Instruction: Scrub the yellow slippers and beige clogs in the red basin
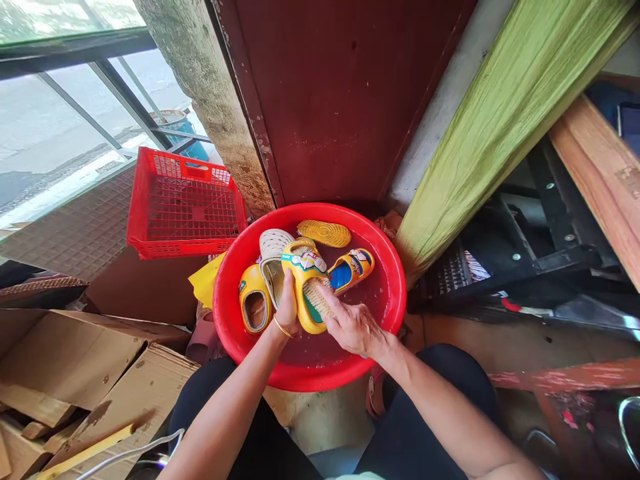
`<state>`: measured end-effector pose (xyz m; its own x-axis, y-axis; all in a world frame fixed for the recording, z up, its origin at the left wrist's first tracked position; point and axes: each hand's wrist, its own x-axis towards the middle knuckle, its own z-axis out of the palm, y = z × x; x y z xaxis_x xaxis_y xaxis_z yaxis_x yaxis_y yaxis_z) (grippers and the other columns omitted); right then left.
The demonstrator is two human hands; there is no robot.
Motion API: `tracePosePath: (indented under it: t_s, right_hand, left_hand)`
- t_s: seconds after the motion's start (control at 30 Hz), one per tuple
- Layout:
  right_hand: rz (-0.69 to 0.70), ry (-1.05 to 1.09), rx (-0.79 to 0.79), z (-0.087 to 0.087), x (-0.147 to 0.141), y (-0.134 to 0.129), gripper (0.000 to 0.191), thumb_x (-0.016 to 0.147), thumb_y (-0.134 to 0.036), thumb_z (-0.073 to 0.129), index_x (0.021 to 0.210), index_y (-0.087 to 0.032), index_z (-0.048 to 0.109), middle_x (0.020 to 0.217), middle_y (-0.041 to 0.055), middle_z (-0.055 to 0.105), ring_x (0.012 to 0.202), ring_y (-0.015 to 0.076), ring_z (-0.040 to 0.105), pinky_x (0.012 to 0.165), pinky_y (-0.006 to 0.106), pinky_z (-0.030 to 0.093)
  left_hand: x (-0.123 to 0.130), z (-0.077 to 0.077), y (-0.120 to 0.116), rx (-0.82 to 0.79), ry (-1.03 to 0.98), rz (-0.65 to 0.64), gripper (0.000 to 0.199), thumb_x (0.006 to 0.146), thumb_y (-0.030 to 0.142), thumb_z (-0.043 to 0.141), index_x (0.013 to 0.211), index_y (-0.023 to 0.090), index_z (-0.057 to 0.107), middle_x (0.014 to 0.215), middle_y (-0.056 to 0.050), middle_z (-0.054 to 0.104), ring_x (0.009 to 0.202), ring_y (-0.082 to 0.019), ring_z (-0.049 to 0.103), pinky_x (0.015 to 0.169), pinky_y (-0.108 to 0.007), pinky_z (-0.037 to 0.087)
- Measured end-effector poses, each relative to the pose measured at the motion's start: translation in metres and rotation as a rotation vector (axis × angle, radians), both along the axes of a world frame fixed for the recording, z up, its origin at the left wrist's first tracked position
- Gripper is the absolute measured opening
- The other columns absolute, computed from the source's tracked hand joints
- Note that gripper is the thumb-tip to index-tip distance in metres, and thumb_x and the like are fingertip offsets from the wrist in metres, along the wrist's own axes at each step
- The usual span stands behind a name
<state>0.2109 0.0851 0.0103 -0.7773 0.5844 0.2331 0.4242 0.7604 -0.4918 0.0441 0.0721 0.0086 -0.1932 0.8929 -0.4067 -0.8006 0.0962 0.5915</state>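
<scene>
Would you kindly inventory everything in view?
Basin: 1, red, centre
Held shoe: 1, yellow, over basin
Brush: 1, tan, against held shoe
Pale shoe: 1, whitish, in basin
Other shoes: 2, yellow, in basin
Sole: 1, yellow, basin's back
Crate: 1, red, left
Cardboard: several, brown, lower left
Door: 1, maroon, behind
Cloth: 1, green, right
Beam: 1, brown, upper right
Bucket: 1, blue, outside
Legs: 2, black trousers, bottom
Left hand: 1, holding shoe
Right hand: 1, holding brush

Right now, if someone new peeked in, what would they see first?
Probably the red basin, in the middle in front of the dark red panel. Over it, the left grip holds a yellow clog and the right grip holds a brush at its opening. Next, the long green cloth slanting down on the right.
</scene>
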Motion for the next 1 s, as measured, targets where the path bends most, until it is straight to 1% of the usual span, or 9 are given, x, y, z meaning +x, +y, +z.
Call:
tracePosePath:
  t_s: [0.1,0.23,0.37,0.47,0.53,0.63,0.73,0.87,1.0]
  right_hand:
    - [0.066,0.001,-0.012,0.004,0.006,-0.012,0.068,0.100,-0.025,0.047,0.165,-0.022,0.026,0.128,0.0122,0.073,0.093,0.0250,0.077,0.080,0.034,0.064]
    - [0.149,-0.023,-0.020,0.005,0.029,-0.017,0.072,0.095,-0.020,0.052,0.163,-0.027,0.030,0.121,0.0076,0.077,0.086,0.0225,0.077,0.076,0.031,0.064]
    - [0.020,0.081,0.028,0.000,0.054,0.005,0.073,0.093,-0.017,0.053,0.162,-0.027,0.033,0.130,0.0079,0.073,0.098,0.0245,0.077,0.085,0.035,0.065]
    - [-0.139,0.263,0.089,0.000,0.054,0.018,0.069,0.097,-0.018,0.049,0.163,-0.025,0.032,0.141,0.0089,0.066,0.117,0.0258,0.071,0.098,0.038,0.061]
    - [-0.160,0.340,0.117,0.002,0.044,0.019,0.065,0.100,-0.021,0.048,0.163,-0.024,0.032,0.144,0.0092,0.063,0.125,0.0261,0.066,0.105,0.039,0.058]
    - [-0.119,0.280,0.099,0.006,0.022,0.013,0.058,0.104,-0.031,0.049,0.161,-0.025,0.038,0.142,0.0104,0.065,0.122,0.0278,0.068,0.104,0.039,0.058]
    - [-0.174,0.135,0.052,0.007,0.005,0.016,0.053,0.106,-0.039,0.045,0.157,-0.027,0.045,0.136,0.0119,0.068,0.114,0.0301,0.071,0.096,0.040,0.062]
    - [-0.285,0.084,-0.005,-0.002,-0.003,0.035,0.054,0.107,-0.036,0.040,0.160,-0.025,0.040,0.140,0.0137,0.065,0.117,0.0316,0.070,0.096,0.042,0.061]
    - [-0.354,0.188,-0.068,-0.012,0.001,0.044,0.058,0.106,-0.029,0.038,0.163,-0.025,0.032,0.146,0.0111,0.062,0.124,0.0286,0.066,0.102,0.043,0.059]
  left_hand:
    - [-0.019,0.007,0.006,0.019,-0.043,-0.015,0.076,0.084,0.081,0.052,0.119,0.015,0.069,0.107,-0.015,0.076,0.106,-0.032,0.072,0.092,-0.044,0.062]
    - [-0.051,0.009,0.012,0.045,0.043,0.159,0.073,0.088,0.078,0.048,0.114,0.015,0.071,0.100,-0.013,0.077,0.103,-0.029,0.073,0.090,-0.040,0.062]
    - [-0.068,0.006,0.012,0.032,0.163,0.291,0.053,0.092,0.064,0.054,0.113,0.018,0.071,0.100,-0.009,0.078,0.105,-0.028,0.073,0.090,-0.039,0.062]
    - [-0.059,-0.001,0.009,0.013,0.224,0.211,0.048,0.089,0.059,0.062,0.111,0.018,0.072,0.099,-0.009,0.078,0.105,-0.030,0.073,0.089,-0.039,0.062]
    - [-0.046,-0.006,0.007,0.025,0.308,0.123,0.045,0.083,0.054,0.072,0.105,0.016,0.074,0.093,-0.009,0.078,0.098,-0.029,0.074,0.082,-0.036,0.063]
    - [-0.026,-0.015,0.001,0.063,0.432,0.036,0.039,0.074,0.047,0.082,0.093,0.015,0.074,0.080,-0.004,0.075,0.080,-0.024,0.073,0.068,-0.029,0.060]
    - [-0.012,-0.020,-0.005,0.054,0.431,-0.016,0.033,0.074,0.042,0.083,0.090,0.014,0.074,0.078,-0.005,0.075,0.075,-0.022,0.072,0.063,-0.027,0.057]
    - [-0.004,-0.021,-0.011,0.023,0.340,0.015,0.042,0.078,0.048,0.080,0.106,0.016,0.074,0.095,-0.008,0.079,0.095,-0.029,0.074,0.074,-0.033,0.062]
    - [-0.006,-0.016,-0.012,0.024,0.202,0.050,0.059,0.084,0.061,0.069,0.125,0.019,0.068,0.112,-0.010,0.077,0.111,-0.030,0.072,0.091,-0.039,0.062]
